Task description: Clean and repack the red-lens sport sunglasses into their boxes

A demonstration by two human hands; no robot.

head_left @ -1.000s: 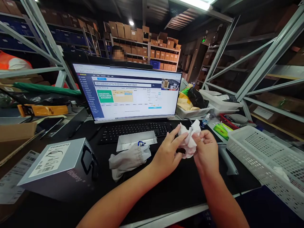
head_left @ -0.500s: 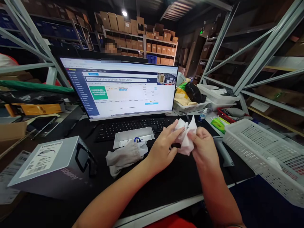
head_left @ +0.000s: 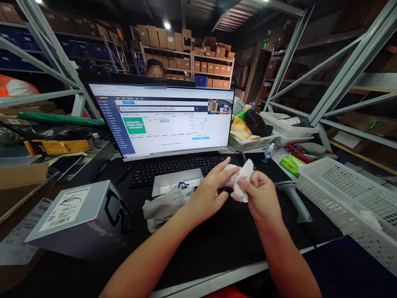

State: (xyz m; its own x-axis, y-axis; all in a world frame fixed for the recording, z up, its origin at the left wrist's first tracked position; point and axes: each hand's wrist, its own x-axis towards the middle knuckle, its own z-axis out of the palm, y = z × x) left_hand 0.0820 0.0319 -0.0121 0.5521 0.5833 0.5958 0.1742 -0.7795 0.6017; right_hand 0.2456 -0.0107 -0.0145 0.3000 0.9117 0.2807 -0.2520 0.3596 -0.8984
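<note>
A crumpled white tissue (head_left: 242,182) is held between my two hands above the black desk mat. My right hand (head_left: 263,192) pinches its right side between thumb and curled fingers. My left hand (head_left: 214,184) grips the other side, thumb below and fingers stretched over it. A small dark thing shows beneath the left fingers, too hidden to name. Left of my hands lies a grey cloth pouch (head_left: 163,209) with a blue cord, against an open white box (head_left: 158,186). Farther left stands a grey carton (head_left: 71,223) printed with eyeglasses.
A monitor (head_left: 167,124) and a black keyboard (head_left: 149,174) stand behind my hands. To the right are a barcode scanner (head_left: 296,200), a white plastic basket (head_left: 344,198), a green packet (head_left: 291,163) and a small bottle (head_left: 268,152). A person (head_left: 155,68) is beyond the monitor.
The tissue is bunched smaller and lower between my hands, its upright corner folded down. My hands stay close together. The view has shifted slightly, moving the scene right and down.
</note>
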